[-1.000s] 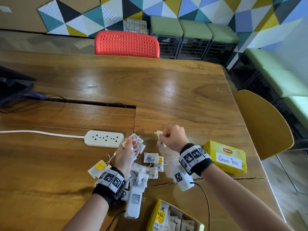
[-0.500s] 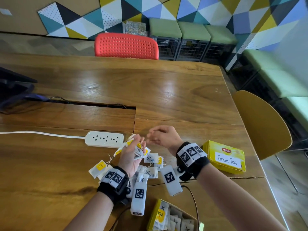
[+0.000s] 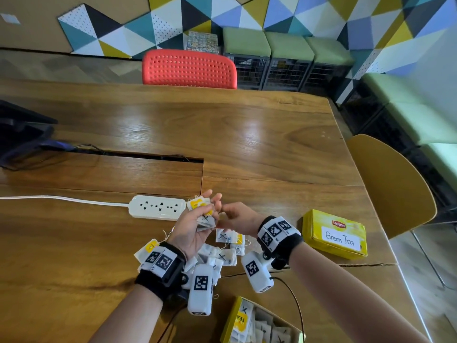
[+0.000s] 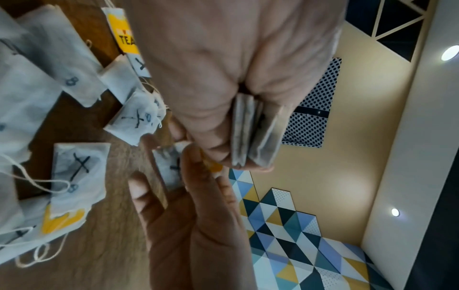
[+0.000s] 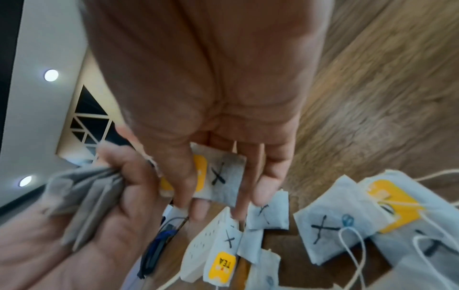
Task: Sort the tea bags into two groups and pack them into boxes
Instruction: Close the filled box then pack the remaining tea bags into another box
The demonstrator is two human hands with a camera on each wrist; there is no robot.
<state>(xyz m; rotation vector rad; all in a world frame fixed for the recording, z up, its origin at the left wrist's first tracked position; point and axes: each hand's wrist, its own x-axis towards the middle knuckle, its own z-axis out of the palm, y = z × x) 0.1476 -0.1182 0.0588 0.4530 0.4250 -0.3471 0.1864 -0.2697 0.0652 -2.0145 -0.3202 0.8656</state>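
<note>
My left hand (image 3: 206,214) is raised palm up over the table and grips a stack of tea bags (image 3: 205,222), seen edge-on in the left wrist view (image 4: 253,135). My right hand (image 3: 228,215) meets it from the right and pinches one tea bag marked X with a yellow tag (image 5: 223,176) against the left fingers. Below both hands, several loose tea bags (image 3: 225,253) with strings lie on the wood. An open yellow box (image 3: 237,320) at the near edge holds bags marked X. A shut yellow box labelled Green Tea (image 3: 336,235) lies to the right.
A white power strip (image 3: 157,207) with its cord lies just left of the hands. A dark device (image 3: 19,134) sits at the far left by a cable slot. A red chair (image 3: 189,69) stands at the far side and a yellow chair (image 3: 390,184) at the right edge.
My right hand lifted a tea bag off the table and carried it left to my left hand. The left hand rose and turned palm up with its stack.
</note>
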